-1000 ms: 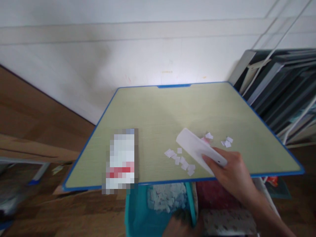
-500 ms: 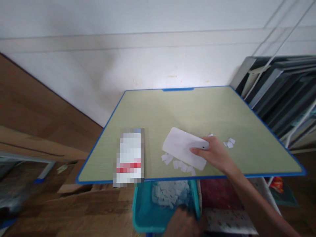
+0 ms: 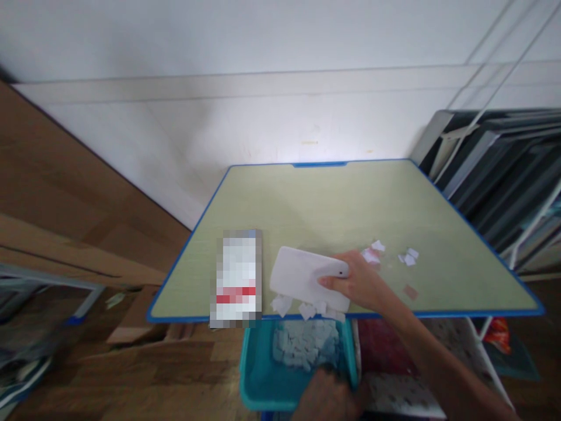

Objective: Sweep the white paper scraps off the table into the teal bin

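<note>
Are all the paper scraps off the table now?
No: paper scraps lie under the white scraper at the table's near edge, more sit farther right.

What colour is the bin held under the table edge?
Teal, seen in the head view: the bin sits below the table edge, partly filled with pale paper scraps.

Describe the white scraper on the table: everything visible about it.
The white scraper is a flat, rounded-corner rectangular card, plain white, plastic by its look, with a small dark hole near its right end. It lies tilted on the green table close to the front edge, its lower long edge against a row of white paper scraps. The right hand holds its right end, thumb on top. Directly below the table edge sits a teal bin.
</note>
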The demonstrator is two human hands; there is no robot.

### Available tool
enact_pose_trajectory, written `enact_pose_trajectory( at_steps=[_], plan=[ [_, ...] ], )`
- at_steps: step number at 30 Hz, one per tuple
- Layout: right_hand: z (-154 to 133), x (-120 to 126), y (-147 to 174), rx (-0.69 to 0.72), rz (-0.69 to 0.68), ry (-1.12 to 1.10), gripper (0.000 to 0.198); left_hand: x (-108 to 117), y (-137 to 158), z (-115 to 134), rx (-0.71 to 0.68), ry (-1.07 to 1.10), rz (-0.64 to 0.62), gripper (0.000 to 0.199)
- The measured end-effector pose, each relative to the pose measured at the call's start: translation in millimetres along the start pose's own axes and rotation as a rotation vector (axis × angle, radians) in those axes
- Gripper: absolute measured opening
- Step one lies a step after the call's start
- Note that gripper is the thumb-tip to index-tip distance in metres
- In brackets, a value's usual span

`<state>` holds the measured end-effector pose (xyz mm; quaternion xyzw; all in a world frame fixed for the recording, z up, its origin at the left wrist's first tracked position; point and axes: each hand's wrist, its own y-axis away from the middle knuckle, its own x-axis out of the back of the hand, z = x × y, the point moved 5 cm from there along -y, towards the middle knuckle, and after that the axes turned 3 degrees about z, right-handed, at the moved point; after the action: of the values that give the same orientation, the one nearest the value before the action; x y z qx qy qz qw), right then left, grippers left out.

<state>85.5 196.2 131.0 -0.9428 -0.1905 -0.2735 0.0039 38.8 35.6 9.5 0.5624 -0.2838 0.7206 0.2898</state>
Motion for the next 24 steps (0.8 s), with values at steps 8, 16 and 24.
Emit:
enact_pose_trajectory(
  at_steps=[8,16,24],
  plan=[
    [-8,-8,-4,0.048,-0.157,-0.032,0.018,3,-5,-1,0.005,0.06,-0.071,0.01],
    [-14,-10,-6,0.105,-0.251,-0.03,0.021,-2,-3,0,-0.001,0.051,-0.061,0.009],
    [-27,-11,20,0.149,-0.237,0.029,0.013,-6,-5,-1,0.008,0.038,-0.048,0.006]
  ],
)
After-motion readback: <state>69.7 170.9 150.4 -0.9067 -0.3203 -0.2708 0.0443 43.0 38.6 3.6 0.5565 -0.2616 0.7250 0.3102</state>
